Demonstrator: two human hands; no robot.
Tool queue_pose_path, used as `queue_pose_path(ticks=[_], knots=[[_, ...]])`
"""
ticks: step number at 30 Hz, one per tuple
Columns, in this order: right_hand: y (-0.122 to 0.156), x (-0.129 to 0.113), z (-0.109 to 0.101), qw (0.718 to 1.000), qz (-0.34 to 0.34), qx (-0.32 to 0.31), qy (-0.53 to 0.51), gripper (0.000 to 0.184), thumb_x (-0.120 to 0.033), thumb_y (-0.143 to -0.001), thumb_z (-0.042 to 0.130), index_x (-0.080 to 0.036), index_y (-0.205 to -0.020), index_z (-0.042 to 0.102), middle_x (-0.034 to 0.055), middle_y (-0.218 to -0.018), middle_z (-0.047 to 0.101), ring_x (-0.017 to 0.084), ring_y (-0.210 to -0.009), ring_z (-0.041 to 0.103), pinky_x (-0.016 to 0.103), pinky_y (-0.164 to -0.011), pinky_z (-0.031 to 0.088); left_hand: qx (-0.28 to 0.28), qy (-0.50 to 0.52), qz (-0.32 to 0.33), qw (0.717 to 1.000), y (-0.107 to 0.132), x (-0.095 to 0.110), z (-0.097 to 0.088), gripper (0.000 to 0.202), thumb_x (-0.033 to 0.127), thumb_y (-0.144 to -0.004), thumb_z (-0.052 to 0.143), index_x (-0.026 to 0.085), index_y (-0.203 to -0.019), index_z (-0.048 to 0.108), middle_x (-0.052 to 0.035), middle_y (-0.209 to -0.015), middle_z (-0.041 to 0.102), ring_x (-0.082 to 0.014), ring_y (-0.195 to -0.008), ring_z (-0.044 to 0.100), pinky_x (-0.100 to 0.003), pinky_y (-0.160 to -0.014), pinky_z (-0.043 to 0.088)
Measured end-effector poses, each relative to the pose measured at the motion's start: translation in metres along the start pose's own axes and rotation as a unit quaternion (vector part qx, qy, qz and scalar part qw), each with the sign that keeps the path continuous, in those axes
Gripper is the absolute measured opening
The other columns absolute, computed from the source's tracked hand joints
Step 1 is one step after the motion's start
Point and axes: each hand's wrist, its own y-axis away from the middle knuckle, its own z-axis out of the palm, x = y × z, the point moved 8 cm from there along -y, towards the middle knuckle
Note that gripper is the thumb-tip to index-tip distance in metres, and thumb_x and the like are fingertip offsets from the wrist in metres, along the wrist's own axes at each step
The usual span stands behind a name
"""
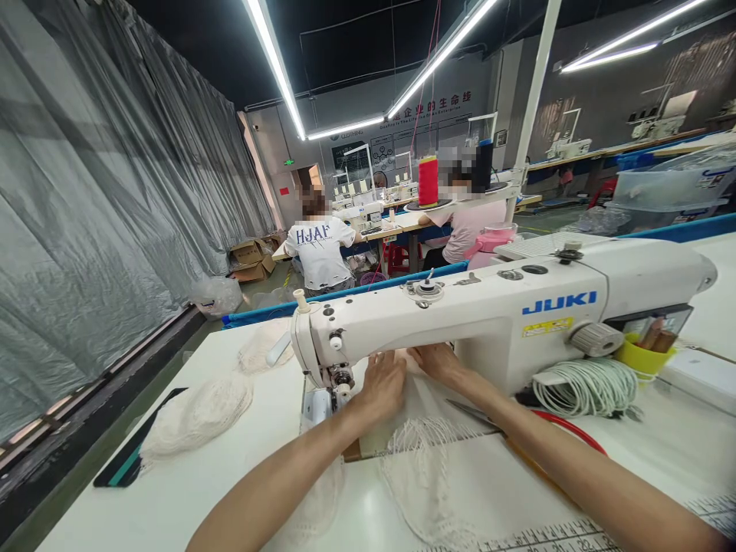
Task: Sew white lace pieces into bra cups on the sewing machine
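A white JUKI sewing machine [488,314] spans the table in front of me. My left hand [384,383] reaches beneath its arm, right of the needle area, fingers stretched forward over the machine bed. Beside it, my right hand [437,362] is also under the arm; its fingers point left, and the machine partly hides them, so their grip is unclear. Pale material lies between and below the hands. A cream lace piece with fringe [419,479] rests on the table in front of them. Thread snips or scissors with a red handle [566,429] lie under my right forearm.
Stacked cream lace pieces [198,414] lie at left on a dark board [123,464]. Coiled pale cord [586,387] and a yellow cup [644,356] sit at right. A measuring tape [552,537] runs along the front. Two people work at machines beyond.
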Motion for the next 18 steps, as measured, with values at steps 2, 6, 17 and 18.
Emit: queue_pose_path(ticks=[2,6,17,18], knots=[[0.005,0.002,0.004,1.0,-0.002,-0.027,0.01,0.027,-0.032,-0.091,0.054,-0.017,-0.113,0.057,0.007,-0.114,0.059,0.019,-0.095,0.06,0.039,-0.08,0.052,-0.005,-0.005,-0.004,1.0,0.0,-0.003,0.003,0.046,0.002,-0.07,0.043,0.01,-0.114,0.051,-0.0161,-0.13,0.046,-0.0284,-0.123,0.04,-0.043,-0.103,0.033],[0.008,0.003,0.009,0.998,0.009,-0.059,0.031,0.027,-0.032,-0.091,0.055,-0.016,-0.112,0.057,0.0067,-0.111,0.06,0.019,-0.094,0.06,0.04,-0.08,0.052,-0.011,-0.023,-0.02,0.999,0.007,-0.007,0.005,0.04,0.001,-0.071,0.041,0.008,-0.108,0.054,-0.0191,-0.13,0.044,-0.0317,-0.123,0.038,-0.048,-0.1,0.033],[0.001,0.001,0.009,0.995,0.032,-0.078,0.059,0.026,-0.032,-0.091,0.054,-0.016,-0.112,0.057,0.0068,-0.111,0.06,0.019,-0.094,0.06,0.039,-0.079,0.052,-0.004,-0.03,0.028,0.999,0.023,0.011,0.001,0.049,0.002,-0.069,0.043,0.008,-0.116,0.053,-0.0173,-0.137,0.04,-0.0292,-0.129,0.034,-0.047,-0.11,0.023],[0.001,0.001,0.009,0.995,0.03,-0.075,0.058,0.026,-0.032,-0.091,0.054,-0.016,-0.112,0.057,0.0069,-0.112,0.06,0.019,-0.094,0.06,0.039,-0.08,0.052,0.005,-0.028,0.041,0.999,0.021,0.013,0.002,0.051,0.003,-0.07,0.041,0.009,-0.119,0.051,-0.0165,-0.141,0.037,-0.0277,-0.131,0.031,-0.047,-0.112,0.02]])
